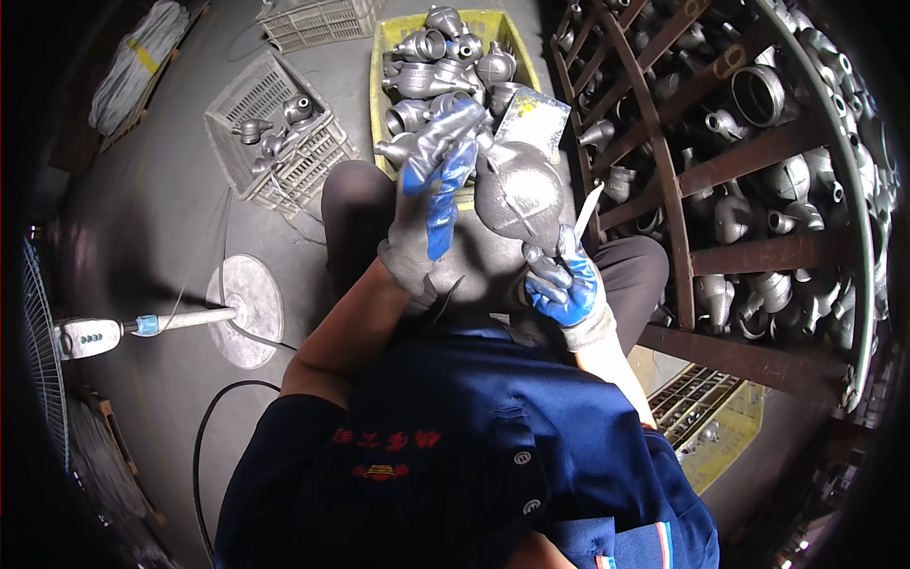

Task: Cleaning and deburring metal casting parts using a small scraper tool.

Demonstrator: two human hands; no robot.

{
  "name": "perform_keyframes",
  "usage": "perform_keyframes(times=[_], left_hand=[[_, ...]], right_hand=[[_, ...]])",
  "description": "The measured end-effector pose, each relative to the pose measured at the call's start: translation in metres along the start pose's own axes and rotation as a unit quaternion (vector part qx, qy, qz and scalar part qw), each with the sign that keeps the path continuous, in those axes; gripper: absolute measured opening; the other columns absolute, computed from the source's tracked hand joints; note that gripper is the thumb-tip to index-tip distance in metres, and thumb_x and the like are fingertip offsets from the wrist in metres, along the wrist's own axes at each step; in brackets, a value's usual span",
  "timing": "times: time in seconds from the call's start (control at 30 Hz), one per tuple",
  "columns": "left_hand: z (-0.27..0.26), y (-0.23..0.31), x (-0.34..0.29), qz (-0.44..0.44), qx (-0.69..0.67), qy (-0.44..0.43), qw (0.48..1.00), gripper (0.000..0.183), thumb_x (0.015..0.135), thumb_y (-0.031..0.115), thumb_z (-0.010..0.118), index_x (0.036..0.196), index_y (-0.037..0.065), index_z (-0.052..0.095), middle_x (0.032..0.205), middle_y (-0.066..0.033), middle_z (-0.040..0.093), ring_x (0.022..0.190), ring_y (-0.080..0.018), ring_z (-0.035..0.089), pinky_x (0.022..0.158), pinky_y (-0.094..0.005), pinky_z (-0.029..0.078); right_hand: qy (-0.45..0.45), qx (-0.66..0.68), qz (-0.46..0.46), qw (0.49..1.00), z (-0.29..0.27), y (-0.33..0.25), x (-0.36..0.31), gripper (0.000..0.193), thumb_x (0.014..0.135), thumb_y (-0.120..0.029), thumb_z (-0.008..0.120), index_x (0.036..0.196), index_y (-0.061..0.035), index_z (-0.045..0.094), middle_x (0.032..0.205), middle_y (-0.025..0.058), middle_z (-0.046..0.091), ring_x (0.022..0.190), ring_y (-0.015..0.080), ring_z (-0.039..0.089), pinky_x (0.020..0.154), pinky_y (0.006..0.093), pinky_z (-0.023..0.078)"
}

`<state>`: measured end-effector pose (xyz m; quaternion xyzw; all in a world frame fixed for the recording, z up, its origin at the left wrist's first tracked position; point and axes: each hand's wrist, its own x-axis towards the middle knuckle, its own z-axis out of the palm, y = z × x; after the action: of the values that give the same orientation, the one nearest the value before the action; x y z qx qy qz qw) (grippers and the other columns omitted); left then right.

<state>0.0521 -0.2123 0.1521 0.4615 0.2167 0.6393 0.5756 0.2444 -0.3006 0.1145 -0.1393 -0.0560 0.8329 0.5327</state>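
Note:
A rounded grey metal casting [518,192] with raised cross-shaped ribs is up in front of me, above my knees. My right hand [566,284], in a blue-coated glove, is closed around its lower end. A thin pale strip-shaped tool [589,210] sticks up beside the fingers of this hand; how it is gripped is partly hidden. My left hand [439,180], gloved likewise and smeared grey, is at the casting's upper left. Its fingers are stretched out, tips close to the casting's narrow neck; whether they touch it I cannot tell.
A yellow crate [381,85] of castings stands ahead, with a speckled card [533,121] at its near corner. Left of it is a grey crate [220,119] with several castings. A rusty metal rack [664,171] full of castings rises on the right. A fan [90,338] stands left.

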Motion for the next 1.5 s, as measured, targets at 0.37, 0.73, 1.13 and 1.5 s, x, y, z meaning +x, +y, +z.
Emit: perform_keyframes(times=[0.37,0.73,1.13,1.5], left_hand=[[0.007,-0.04,-0.045,-0.167,0.02,0.031,0.985,0.076,0.088,0.011,0.062,0.147,0.004,0.015,0.139,-0.0103,0.039,0.122,-0.0203,0.046,0.104,-0.033,0.039],[0.016,0.0,-0.021,-0.176,-0.032,-0.139,0.974,0.092,0.064,0.005,0.079,0.142,0.0,0.031,0.138,-0.0098,0.039,0.129,-0.0193,0.038,0.108,-0.034,0.033],[0.011,0.001,-0.025,-0.245,-0.086,-0.138,0.956,0.084,0.065,0.004,0.08,0.138,-0.002,0.038,0.136,-0.0102,0.043,0.125,-0.0192,0.043,0.105,-0.0309,0.038],[0.015,0.012,-0.025,-0.239,0.031,-0.185,0.953,0.073,0.068,0.006,0.076,0.133,0.0,0.044,0.135,-0.0136,0.049,0.125,-0.0248,0.046,0.107,-0.0359,0.035]], right_hand=[[0.009,0.039,0.045,0.998,-0.025,0.012,0.002,0.018,0.098,-0.023,0.048,0.109,-0.0119,0.056,0.069,0.0066,0.052,0.044,0.0084,0.034,0.04,0.0206,0.031],[0.138,-0.438,-0.086,0.884,0.01,-0.022,-0.003,0.021,0.094,-0.014,0.052,0.077,-0.0027,0.056,0.055,0.0002,0.046,0.041,0.0074,0.043,0.036,0.0204,0.029],[0.135,-0.443,-0.09,0.882,0.038,-0.036,0.007,0.025,0.094,-0.022,0.055,0.11,-0.0029,0.058,0.059,-0.0019,0.046,0.042,0.0053,0.037,0.038,0.0194,0.026],[0.159,-0.223,-0.087,0.958,0.018,-0.022,0.009,0.021,0.091,-0.02,0.059,0.108,-0.0074,0.058,0.064,-0.004,0.046,0.044,0.0052,0.036,0.038,0.0201,0.03]])
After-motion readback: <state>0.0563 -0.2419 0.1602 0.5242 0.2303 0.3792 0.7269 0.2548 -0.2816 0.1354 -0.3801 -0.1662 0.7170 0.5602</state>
